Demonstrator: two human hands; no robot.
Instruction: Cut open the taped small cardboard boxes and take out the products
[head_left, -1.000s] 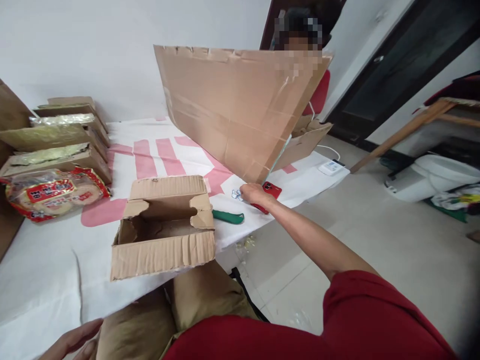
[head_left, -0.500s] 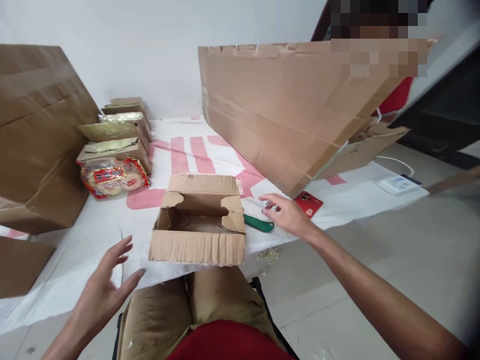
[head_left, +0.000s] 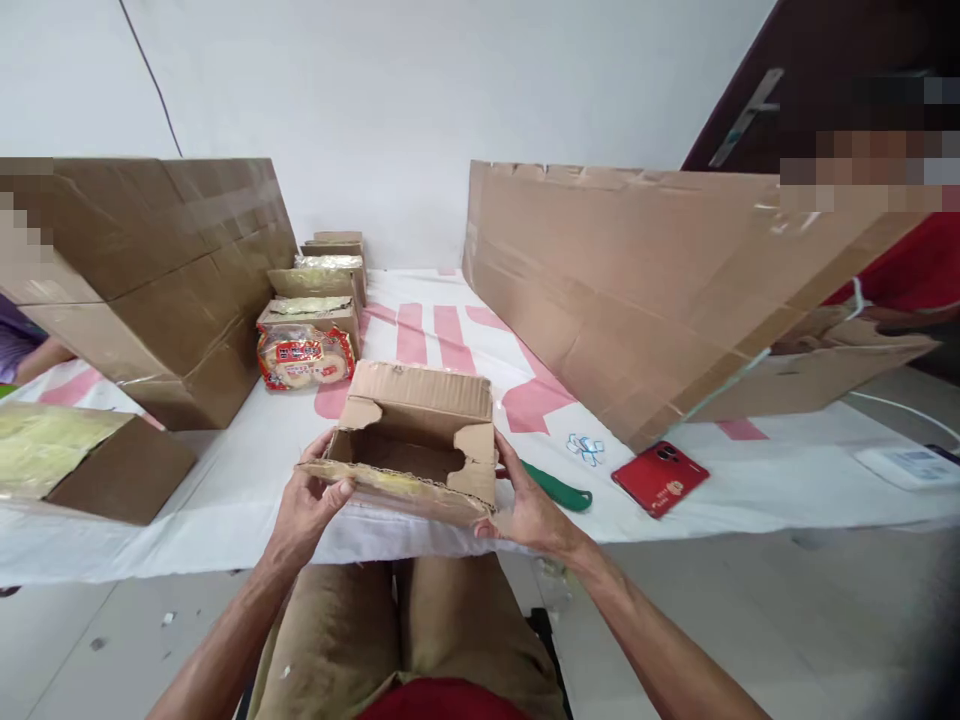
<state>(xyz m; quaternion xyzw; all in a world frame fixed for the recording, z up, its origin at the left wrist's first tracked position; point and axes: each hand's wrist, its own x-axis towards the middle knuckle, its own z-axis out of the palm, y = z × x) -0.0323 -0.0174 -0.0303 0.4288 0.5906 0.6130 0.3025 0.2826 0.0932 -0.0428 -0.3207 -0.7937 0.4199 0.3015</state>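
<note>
In front of me at the table's near edge is a small cardboard box [head_left: 420,395], its top flaps spread and its dark inside showing nothing in it. My left hand [head_left: 306,505] grips its left side, thumb over the near flap and fingers behind. At the near right corner, my right hand [head_left: 529,505] holds the box with its thumb low and fingers along the side. A green-handled tool [head_left: 559,488] lies just beyond my right hand, its other end hidden. Behind the box, to the left, rests a red-and-clear packet of round biscuits [head_left: 306,357].
Several small boxes [head_left: 315,310] stand in a row behind the packet. Large cartons rise at left [head_left: 187,270] and right [head_left: 600,290]. A red phone [head_left: 660,478], a small clear-and-blue item [head_left: 585,448] and a taped box [head_left: 112,465] lie on the cloth-covered table [head_left: 420,290]. People are partly visible at both sides.
Both hands have come in from the sides and taken hold of the small box. Its near flap is now raised. The view has shifted, showing more at the left.
</note>
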